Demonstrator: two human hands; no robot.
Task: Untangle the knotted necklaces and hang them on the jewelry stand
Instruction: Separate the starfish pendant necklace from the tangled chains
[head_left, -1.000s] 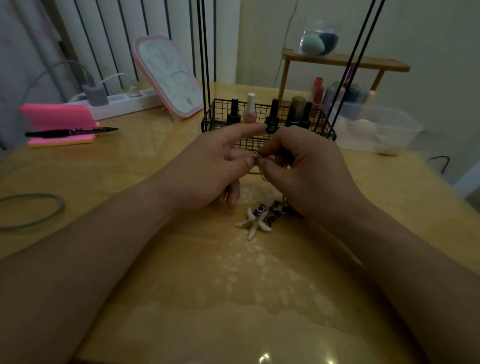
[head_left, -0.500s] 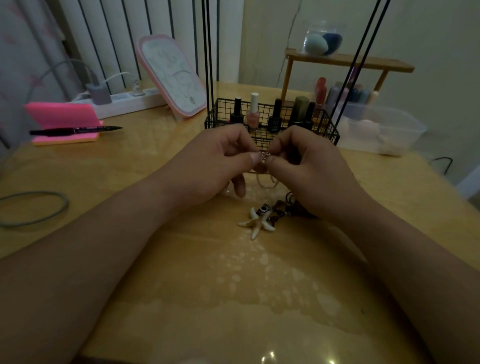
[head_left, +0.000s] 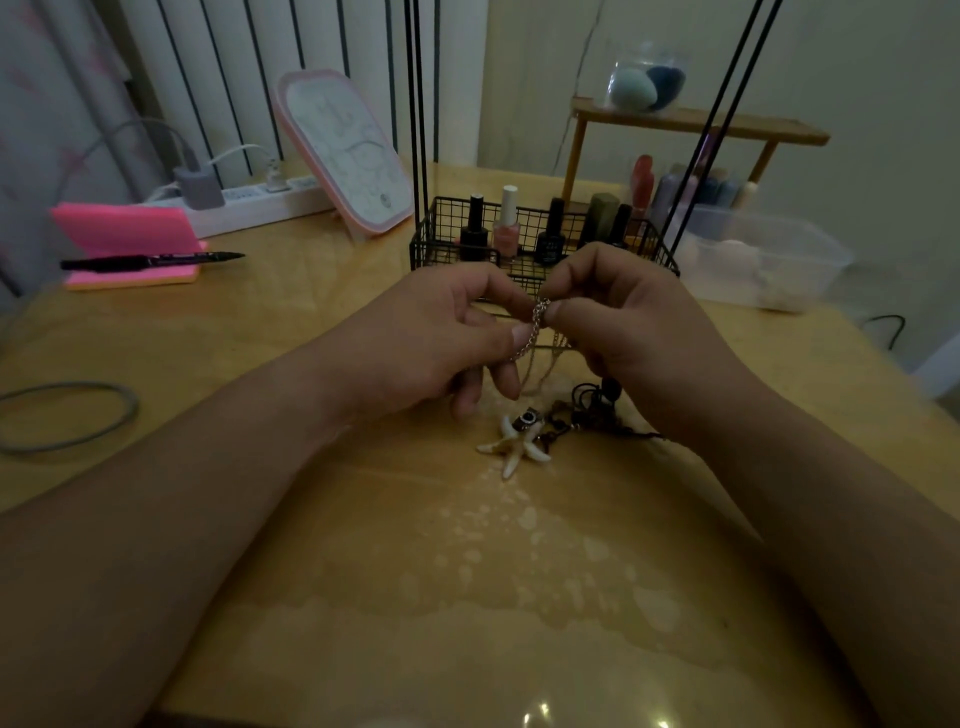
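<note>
A fine silver chain (head_left: 537, 318) is held just above the surface (head_left: 467, 571), pinched between the two hands. It is gripped at its upper end by the thumb and forefinger of the right hand (head_left: 634, 343). A little lower it is gripped by the thumb and forefinger of the left hand (head_left: 436, 338), whose other fingers are curled downward. Loose strands of the chain are seen hanging from the pinch toward the surface between the hands. Just below the hands, a pendant of white tooth-like points (head_left: 514, 446) is laid on the surface. A tangle of dark cord (head_left: 592, 410) is lying beside it, partly hidden under the right hand. Directly beyond the hands a black wire stand (head_left: 434, 247) is placed, its basket base filled with nail polish bottles (head_left: 506, 223) and its thin rods rising out of view. Well to the left of the left hand, a black pen (head_left: 150, 260) is rested on a pink sticky-note pad (head_left: 124, 231), with a white power strip (head_left: 260, 203) behind it. Beyond the right hand and to its right, a clear plastic box (head_left: 779, 260) is set.
</note>
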